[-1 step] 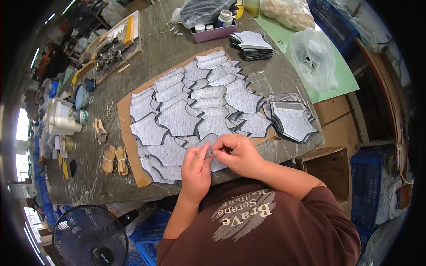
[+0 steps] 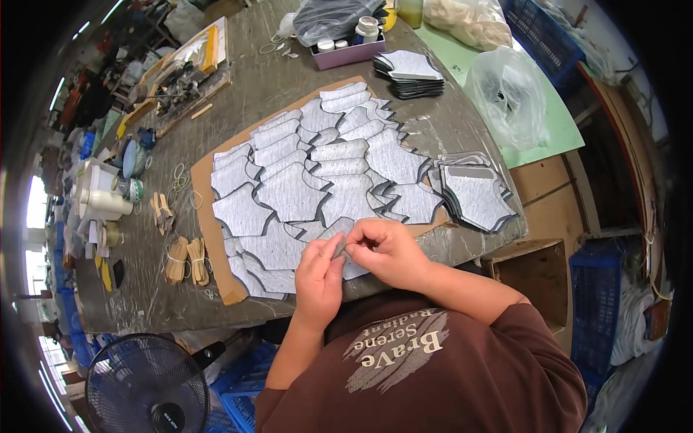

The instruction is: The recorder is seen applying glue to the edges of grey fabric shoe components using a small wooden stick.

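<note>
Both of my hands meet over the near edge of a spread of cut grey pieces (image 2: 292, 191), pale on top with dark edges and curved, pointed outlines. Between the fingers of my left hand (image 2: 319, 278) is a small grey piece (image 2: 340, 247), mostly covered by the fingers. My right hand (image 2: 390, 254) pinches at that piece's right side, thumb and forefinger together. The pieces overlap in rows on a brown cardboard sheet (image 2: 205, 209). A stack of similar pieces (image 2: 476, 196) sits to the right, and another stack (image 2: 409, 73) lies farther back.
The dark worktable (image 2: 253, 65) carries a purple box (image 2: 350, 55) with small jars at the back. Bundles of wooden sticks (image 2: 186, 261) lie at left. A plastic bag (image 2: 509, 97) rests on a green board (image 2: 559, 133). A black fan (image 2: 148, 386) stands at lower left.
</note>
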Demonstrator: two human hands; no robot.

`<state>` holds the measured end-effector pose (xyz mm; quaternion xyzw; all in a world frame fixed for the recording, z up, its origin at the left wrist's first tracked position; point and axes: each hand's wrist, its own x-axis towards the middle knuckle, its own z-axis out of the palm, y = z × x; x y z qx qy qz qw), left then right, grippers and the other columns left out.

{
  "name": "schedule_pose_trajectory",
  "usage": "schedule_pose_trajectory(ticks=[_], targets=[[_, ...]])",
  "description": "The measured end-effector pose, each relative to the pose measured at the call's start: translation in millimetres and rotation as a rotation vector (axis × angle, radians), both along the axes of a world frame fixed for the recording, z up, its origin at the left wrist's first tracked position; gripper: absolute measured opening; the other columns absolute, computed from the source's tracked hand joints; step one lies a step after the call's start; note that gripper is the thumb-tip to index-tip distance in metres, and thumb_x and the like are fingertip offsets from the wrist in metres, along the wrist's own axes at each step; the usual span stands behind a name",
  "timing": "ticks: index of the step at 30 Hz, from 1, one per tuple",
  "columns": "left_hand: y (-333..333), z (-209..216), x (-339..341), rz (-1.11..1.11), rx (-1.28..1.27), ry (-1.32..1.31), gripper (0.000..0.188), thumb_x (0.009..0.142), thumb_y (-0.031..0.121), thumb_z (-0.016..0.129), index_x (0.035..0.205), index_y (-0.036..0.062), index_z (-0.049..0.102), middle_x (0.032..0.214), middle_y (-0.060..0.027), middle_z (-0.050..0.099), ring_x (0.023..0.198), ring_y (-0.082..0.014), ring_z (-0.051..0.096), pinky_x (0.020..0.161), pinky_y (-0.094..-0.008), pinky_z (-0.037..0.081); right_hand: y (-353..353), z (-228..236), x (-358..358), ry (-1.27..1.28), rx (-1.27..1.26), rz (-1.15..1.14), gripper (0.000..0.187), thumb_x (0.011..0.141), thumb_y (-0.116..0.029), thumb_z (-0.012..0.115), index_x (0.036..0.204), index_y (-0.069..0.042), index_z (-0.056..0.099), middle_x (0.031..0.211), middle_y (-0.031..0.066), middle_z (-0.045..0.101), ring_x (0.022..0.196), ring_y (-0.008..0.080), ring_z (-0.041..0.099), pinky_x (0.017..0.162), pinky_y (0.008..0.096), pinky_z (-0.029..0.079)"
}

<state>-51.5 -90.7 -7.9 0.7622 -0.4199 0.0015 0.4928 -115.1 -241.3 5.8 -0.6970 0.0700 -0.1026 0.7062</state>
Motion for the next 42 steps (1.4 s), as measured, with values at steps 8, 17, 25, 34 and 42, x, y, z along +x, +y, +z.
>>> schedule_pose_trajectory(ticks=[8, 17, 25, 34, 42], targets=[[9, -5, 2, 0.082, -0.585, 1.116, 0.016, 0.092, 0.009, 0.05, 0.106, 0.0012, 0.054, 0.084, -0.0053, 0.055, 0.069, -0.0128, 0.051, 0.061, -0.026, 0.042, -6, -19, -1, -0.104, 0.304, 0.143, 0.006, 0.085, 0.002, 0.046, 0.082, -0.003, 0.046, 0.093, 0.0059, 0.05, 0.086, 0.0123, 0.05, 0.079, 0.027, 0.041], [18, 15, 12, -0.182, 0.0, 0.051, 0.015, 0.07, -0.005, 0.065, 0.082, 0.0008, 0.057, 0.084, -0.0097, 0.058, 0.069, -0.0236, 0.057, 0.065, -0.0309, 0.047, 5, -33, -4, 0.064, 0.759, 0.25, 0.008, 0.084, 0.003, 0.042, 0.081, -0.004, 0.046, 0.096, 0.0107, 0.059, 0.095, 0.0208, 0.058, 0.078, 0.0292, 0.046], [46, -26, 21, 0.368, -0.123, 0.834, 0.003, 0.084, 0.001, 0.06, 0.085, 0.0005, 0.058, 0.066, -0.0002, 0.055, 0.054, -0.0053, 0.049, 0.051, -0.0193, 0.039, -20, -34, 6, -0.272, -0.727, -0.111, 0.013, 0.075, -0.002, 0.057, 0.087, -0.005, 0.053, 0.088, 0.0097, 0.051, 0.069, 0.0244, 0.056, 0.058, 0.0326, 0.047], [34, -20, 31, 0.341, -0.034, 0.89, 0.002, 0.083, 0.001, 0.06, 0.084, 0.0006, 0.058, 0.067, 0.0002, 0.055, 0.053, -0.0045, 0.048, 0.05, -0.0192, 0.04, -12, -55, 1, -0.225, -1.173, 0.018, 0.027, 0.071, -0.013, 0.057, 0.097, -0.006, 0.063, 0.085, 0.0049, 0.052, 0.072, 0.0192, 0.056, 0.057, 0.0313, 0.048], [32, -19, 33, 0.359, -0.013, 0.881, 0.002, 0.083, 0.002, 0.062, 0.082, 0.0013, 0.059, 0.068, -0.0003, 0.057, 0.052, -0.0046, 0.048, 0.049, -0.0191, 0.04, -9, -49, 2, -0.262, -1.253, -0.006, 0.022, 0.07, -0.013, 0.057, 0.091, -0.006, 0.062, 0.098, 0.0027, 0.055, 0.068, 0.0164, 0.054, 0.054, 0.0307, 0.047]])
